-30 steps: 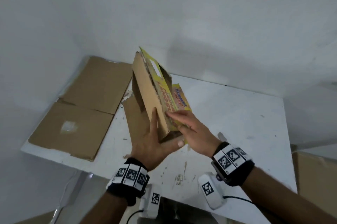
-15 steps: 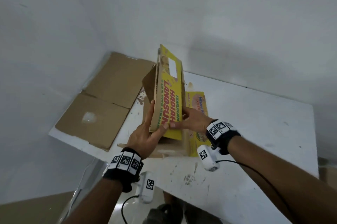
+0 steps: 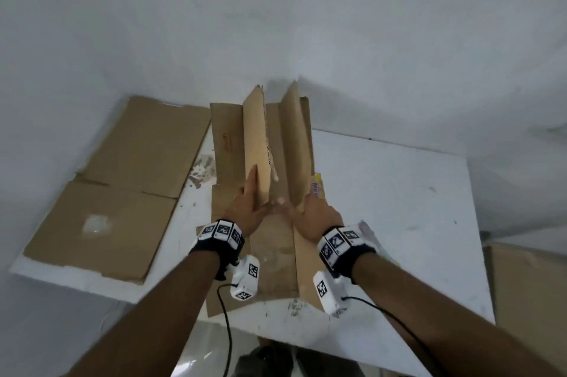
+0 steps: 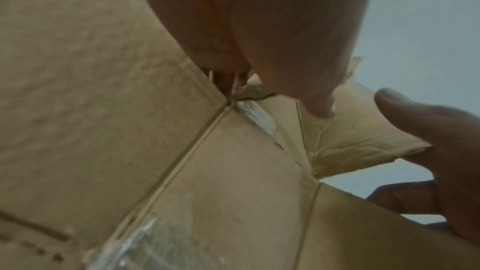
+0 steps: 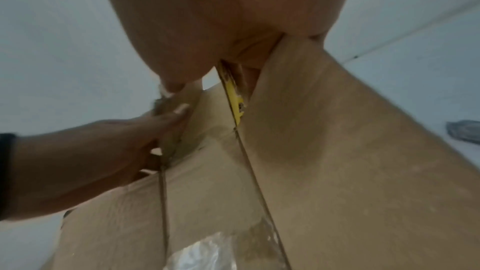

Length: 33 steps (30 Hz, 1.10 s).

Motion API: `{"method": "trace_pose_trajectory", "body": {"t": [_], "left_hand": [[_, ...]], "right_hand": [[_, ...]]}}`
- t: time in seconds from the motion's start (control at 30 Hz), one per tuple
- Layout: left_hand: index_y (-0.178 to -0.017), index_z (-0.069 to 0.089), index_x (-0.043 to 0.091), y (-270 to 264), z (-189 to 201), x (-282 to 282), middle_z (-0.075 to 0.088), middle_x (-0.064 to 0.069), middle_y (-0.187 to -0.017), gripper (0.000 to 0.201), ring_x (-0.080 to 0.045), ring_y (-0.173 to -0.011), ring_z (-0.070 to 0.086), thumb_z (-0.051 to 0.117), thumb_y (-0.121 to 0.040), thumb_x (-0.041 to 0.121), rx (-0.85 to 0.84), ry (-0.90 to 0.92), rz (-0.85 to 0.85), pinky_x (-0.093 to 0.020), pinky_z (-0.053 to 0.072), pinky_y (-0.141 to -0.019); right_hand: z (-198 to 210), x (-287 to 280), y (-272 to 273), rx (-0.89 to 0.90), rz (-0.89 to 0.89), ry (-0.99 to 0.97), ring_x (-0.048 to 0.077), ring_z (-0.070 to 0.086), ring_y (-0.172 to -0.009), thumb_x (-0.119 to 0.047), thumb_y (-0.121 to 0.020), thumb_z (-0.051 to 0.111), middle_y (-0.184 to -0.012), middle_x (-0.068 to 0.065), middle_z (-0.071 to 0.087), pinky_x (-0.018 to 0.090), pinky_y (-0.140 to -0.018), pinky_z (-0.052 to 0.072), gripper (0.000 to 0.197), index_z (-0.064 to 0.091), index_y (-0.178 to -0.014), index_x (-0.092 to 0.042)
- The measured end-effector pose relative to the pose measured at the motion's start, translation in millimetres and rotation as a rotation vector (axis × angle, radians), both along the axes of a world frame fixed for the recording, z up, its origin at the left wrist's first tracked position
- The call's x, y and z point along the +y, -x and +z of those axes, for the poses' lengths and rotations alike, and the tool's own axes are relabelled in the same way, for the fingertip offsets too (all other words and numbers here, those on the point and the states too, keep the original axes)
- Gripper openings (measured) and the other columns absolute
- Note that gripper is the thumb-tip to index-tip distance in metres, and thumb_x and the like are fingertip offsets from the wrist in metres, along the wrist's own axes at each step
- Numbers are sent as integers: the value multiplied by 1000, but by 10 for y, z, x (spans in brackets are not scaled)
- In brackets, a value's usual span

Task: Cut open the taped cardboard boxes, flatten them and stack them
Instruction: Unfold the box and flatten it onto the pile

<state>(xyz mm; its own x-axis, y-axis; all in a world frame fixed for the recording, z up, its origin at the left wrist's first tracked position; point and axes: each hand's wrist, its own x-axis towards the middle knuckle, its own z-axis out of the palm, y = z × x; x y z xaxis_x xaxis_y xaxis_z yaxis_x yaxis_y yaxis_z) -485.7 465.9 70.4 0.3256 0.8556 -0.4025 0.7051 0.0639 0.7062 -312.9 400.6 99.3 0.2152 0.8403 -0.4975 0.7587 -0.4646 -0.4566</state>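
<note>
The cut-open cardboard box (image 3: 233, 137) lies spread on the white table (image 3: 399, 208), brown inside up, with two panels standing as ridges. My left hand (image 3: 250, 205) holds the left ridge near its lower end, straight fingers on its left face and thumb on the other side. My right hand (image 3: 310, 211) grips the near end of the right ridge, where a strip of yellow print (image 3: 317, 189) shows. In the left wrist view the left hand (image 4: 272, 38) sits over a fold with clear tape (image 4: 145, 243). In the right wrist view the right hand (image 5: 221, 17) pinches the panel edge.
A large flattened cardboard sheet (image 3: 107, 192) lies on the table's left part and overhangs its edge. Another brown box (image 3: 527, 284) stands on the floor beyond the table's right side. White walls close in behind and to the left.
The box, held upright and folded with its yellow print showing, now lies spread with the brown inside up. My hands have moved apart, one on each raised panel.
</note>
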Motion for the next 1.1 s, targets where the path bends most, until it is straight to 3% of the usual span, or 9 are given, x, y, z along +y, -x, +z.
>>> {"method": "trace_pose_trajectory", "body": {"t": [0.1, 0.17, 0.27, 0.33, 0.4, 0.53, 0.77, 0.93, 1.1], "left_hand": [[-152, 33, 6, 154, -187, -57, 58, -23, -135, 61, -43, -122, 58, 48, -104, 42, -23, -29, 256, -41, 47, -92], [-139, 48, 4, 305, -353, -73, 65, -19, -124, 57, -41, -114, 61, 50, -102, 47, 67, 53, 466, -37, 48, -86], [-135, 47, 7, 638, -570, -67, 58, -20, -132, 76, -40, -123, 51, 68, -84, 59, 402, 159, 566, -48, 41, -102], [-142, 37, 9, 830, -641, -43, 47, -21, -142, 95, -41, -129, 43, 80, -73, 59, 499, 141, 616, -52, 37, -105], [-147, 35, 11, 905, -661, 89, 40, -19, -150, 101, -40, -136, 38, 84, -71, 55, 492, 38, 546, -53, 36, -108], [-145, 45, 19, 669, -651, 629, 37, -12, -154, 77, -33, -142, 33, 75, -82, 51, 417, -188, 78, -47, 32, -112], [-162, -2, 27, -1, -1120, 1662, -12, -7, -169, 110, -35, -155, -9, 46, -81, 84, 597, -146, -166, -62, -6, -121], [-154, -26, 38, -143, -1663, 1811, -45, -6, -156, 116, -37, -145, -37, 37, -74, 94, 600, -32, -204, -75, -18, -110], [-151, -30, 41, -121, -1705, 1839, -48, -4, -154, 119, -38, -144, -39, 41, -71, 95, 585, -5, -207, -74, -21, -105]], "right_hand": [[-323, 137, 43, -90, -145, 74, 34, 63, -109, -66, -100, 18, -125, 14, 64, 44, -92, 48, 80, 51, -137, -4], [-547, 108, -62, -11, -262, 114, 32, 64, -99, -57, -102, 33, -118, 16, 67, 38, -84, 50, 62, 62, -116, -4], [-725, -62, -295, 41, -494, 176, 33, 64, -106, -40, -97, 58, -123, 18, 64, 35, -78, 48, 50, 52, -128, -3], [-771, -145, -379, -33, -545, 192, 36, 58, -119, -29, -99, 56, -136, 20, 55, 37, -88, 49, 58, 34, -143, 0], [-755, -86, -369, -146, -434, 120, 35, 50, -127, -32, -99, 55, -141, 16, 49, 42, -99, 45, 58, 33, -145, -5], [-707, 463, -223, -225, -42, -52, 32, 43, -128, -48, -94, 57, -145, 11, 43, 47, -101, 42, 65, 36, -146, -16], [-1286, 1777, -159, -330, 198, 108, 38, -4, -153, -86, -84, 34, -167, 10, -11, 62, -120, 10, 100, 7, -159, -27], [-1745, 1980, -213, -413, 317, 161, 42, -24, -149, -96, -73, 10, -161, 15, -31, 69, -117, -4, 111, -17, -157, -29], [-1809, 1928, -208, -453, 330, 130, 43, -27, -147, -90, -76, 0, -160, 16, -33, 69, -116, -5, 104, -25, -154, -28]]}}
